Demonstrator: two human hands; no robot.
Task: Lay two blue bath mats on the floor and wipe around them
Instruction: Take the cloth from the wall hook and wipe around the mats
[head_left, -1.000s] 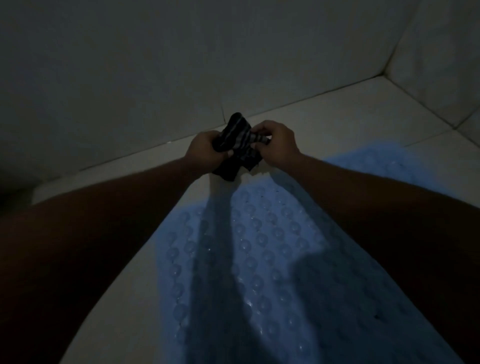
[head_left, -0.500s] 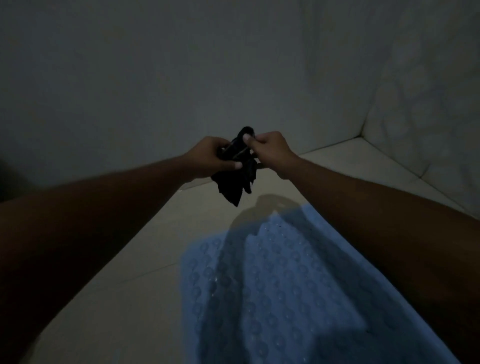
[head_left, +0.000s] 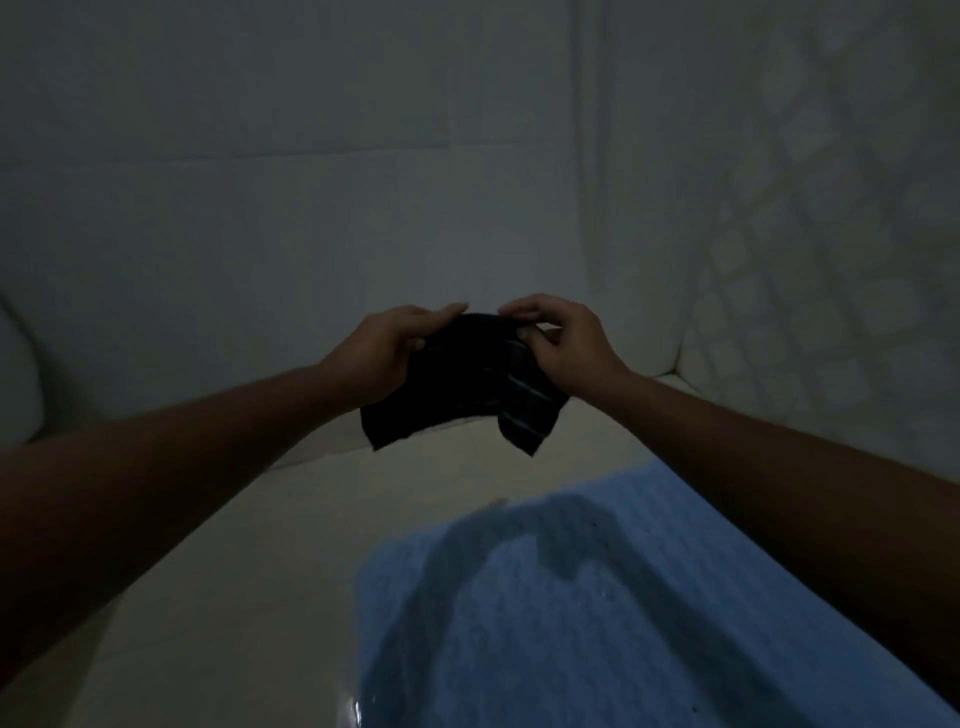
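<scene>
The dark cloth (head_left: 460, 382), bunched half a second earlier, was now spread wider between the left hand (head_left: 382, 351) and right hand (head_left: 563, 338), each pinching its top edge; judged ready for wiping. It hung limp, thin, with faint pale stripes below the right hand. One blue mat (head_left: 571, 613), bumpy-textured, lay on the glossy pale floor (head_left: 249, 587) below both hands; no second mat showed.

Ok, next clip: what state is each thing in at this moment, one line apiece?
dark striped cloth: held up off the floor, partly spread out, corners hanging.
left hand: gripping the cloth's left edge.
right hand: pinching the cloth's right top edge.
blue bath mat: lying flat on the floor.
</scene>
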